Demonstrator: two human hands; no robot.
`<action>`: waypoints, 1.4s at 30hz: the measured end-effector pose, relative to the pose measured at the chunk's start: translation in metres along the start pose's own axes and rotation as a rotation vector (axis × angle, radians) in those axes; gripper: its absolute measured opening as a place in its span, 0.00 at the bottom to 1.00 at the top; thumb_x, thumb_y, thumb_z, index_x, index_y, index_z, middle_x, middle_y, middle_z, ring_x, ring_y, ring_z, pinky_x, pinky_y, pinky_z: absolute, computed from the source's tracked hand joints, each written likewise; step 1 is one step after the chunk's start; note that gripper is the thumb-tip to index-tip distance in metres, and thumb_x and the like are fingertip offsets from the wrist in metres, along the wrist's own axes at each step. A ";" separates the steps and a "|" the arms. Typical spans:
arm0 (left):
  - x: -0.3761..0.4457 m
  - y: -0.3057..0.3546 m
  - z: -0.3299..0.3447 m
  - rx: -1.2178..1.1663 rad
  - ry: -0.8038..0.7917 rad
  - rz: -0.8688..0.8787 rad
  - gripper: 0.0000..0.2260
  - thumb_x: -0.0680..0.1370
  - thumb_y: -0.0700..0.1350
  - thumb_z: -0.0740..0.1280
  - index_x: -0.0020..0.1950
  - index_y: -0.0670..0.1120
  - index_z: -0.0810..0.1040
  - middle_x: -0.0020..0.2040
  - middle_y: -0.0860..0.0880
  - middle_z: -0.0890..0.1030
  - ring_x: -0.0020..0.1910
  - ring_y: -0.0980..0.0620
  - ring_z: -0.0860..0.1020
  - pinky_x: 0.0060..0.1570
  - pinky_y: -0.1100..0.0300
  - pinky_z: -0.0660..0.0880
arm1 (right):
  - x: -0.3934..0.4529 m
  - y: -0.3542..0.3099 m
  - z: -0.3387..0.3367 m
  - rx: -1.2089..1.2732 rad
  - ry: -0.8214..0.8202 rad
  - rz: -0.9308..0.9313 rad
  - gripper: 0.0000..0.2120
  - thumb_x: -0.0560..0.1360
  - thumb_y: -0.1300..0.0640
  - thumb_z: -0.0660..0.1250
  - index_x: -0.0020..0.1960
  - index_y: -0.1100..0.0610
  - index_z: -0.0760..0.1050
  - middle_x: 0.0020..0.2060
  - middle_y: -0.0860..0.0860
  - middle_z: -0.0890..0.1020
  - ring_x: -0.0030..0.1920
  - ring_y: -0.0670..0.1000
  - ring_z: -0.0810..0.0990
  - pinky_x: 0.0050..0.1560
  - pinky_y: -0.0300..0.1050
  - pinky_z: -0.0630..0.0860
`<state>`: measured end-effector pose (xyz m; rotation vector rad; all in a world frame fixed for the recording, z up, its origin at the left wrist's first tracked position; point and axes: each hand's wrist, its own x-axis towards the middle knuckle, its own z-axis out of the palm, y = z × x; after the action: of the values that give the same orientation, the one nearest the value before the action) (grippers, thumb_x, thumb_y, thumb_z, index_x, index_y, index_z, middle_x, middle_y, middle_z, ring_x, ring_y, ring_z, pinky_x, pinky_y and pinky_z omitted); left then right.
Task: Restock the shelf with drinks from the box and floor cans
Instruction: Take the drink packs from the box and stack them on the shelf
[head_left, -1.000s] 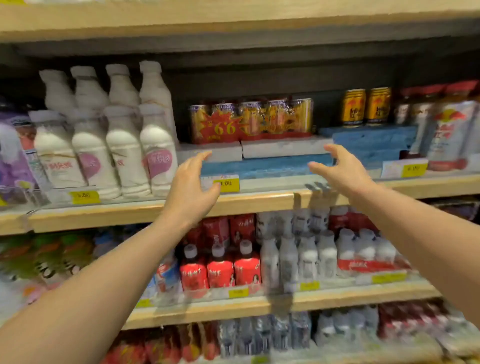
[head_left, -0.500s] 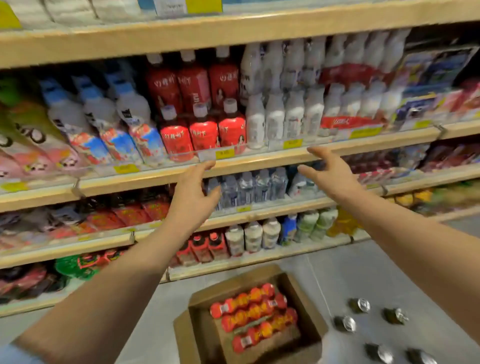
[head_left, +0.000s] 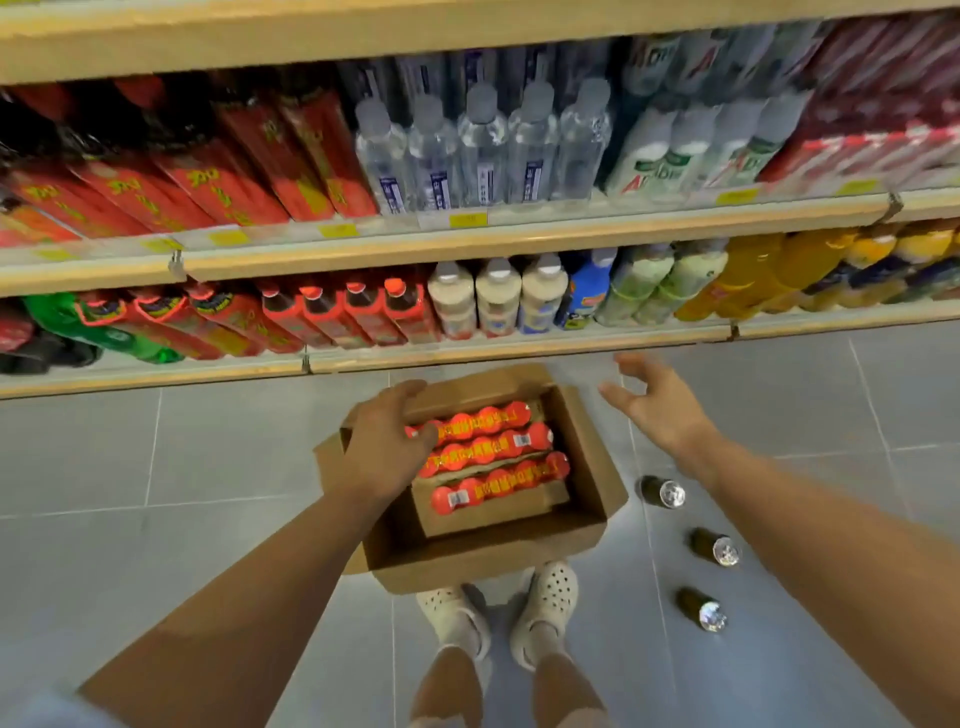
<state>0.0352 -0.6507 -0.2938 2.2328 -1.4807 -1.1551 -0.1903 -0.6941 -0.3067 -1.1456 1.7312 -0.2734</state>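
Note:
An open cardboard box (head_left: 582, 525) stands on the grey floor below me, holding red-capped drink packs (head_left: 493, 457) laid in rows. My left hand (head_left: 387, 447) hovers over the box's left side with fingers relaxed, covering the packs' left ends and holding nothing. Right of the box, my right hand (head_left: 657, 402) is spread open in the air above the floor. Three dark cans (head_left: 665, 491) (head_left: 717, 548) (head_left: 701, 610) stand on the floor to the right of the box.
The lower shelves (head_left: 467, 244) carry red bottles, clear water bottles (head_left: 483, 150), white bottles and orange drinks. My feet in white clogs (head_left: 545, 608) stand just behind the box. Grey tiled floor (head_left: 156, 467) spreads on both sides.
My view has swung down from the upper shelves to the floor. Both hands have dropped from shelf height to just above the box, still holding nothing.

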 end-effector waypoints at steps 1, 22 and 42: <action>0.001 -0.009 0.009 -0.013 -0.019 -0.027 0.19 0.76 0.40 0.63 0.67 0.46 0.68 0.65 0.47 0.74 0.58 0.51 0.72 0.56 0.59 0.69 | 0.005 0.010 0.006 0.000 -0.008 0.025 0.21 0.76 0.58 0.62 0.68 0.59 0.65 0.68 0.56 0.70 0.68 0.55 0.67 0.65 0.43 0.63; 0.179 -0.335 0.307 0.450 -0.439 -0.197 0.33 0.72 0.44 0.68 0.73 0.48 0.55 0.75 0.46 0.58 0.73 0.45 0.55 0.72 0.53 0.57 | 0.234 0.323 0.243 -0.966 -0.269 0.043 0.34 0.75 0.61 0.62 0.74 0.53 0.46 0.75 0.54 0.49 0.76 0.56 0.45 0.72 0.53 0.59; 0.169 -0.344 0.296 0.419 -0.382 -0.175 0.30 0.72 0.43 0.68 0.71 0.51 0.58 0.72 0.47 0.61 0.68 0.43 0.65 0.66 0.50 0.68 | 0.217 0.324 0.230 -1.149 -0.207 -0.127 0.26 0.76 0.53 0.60 0.71 0.48 0.54 0.69 0.54 0.65 0.69 0.56 0.64 0.70 0.50 0.63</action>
<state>0.0889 -0.5681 -0.7681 2.5619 -1.8470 -1.5128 -0.1952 -0.6242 -0.7540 -1.9873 1.6018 0.8572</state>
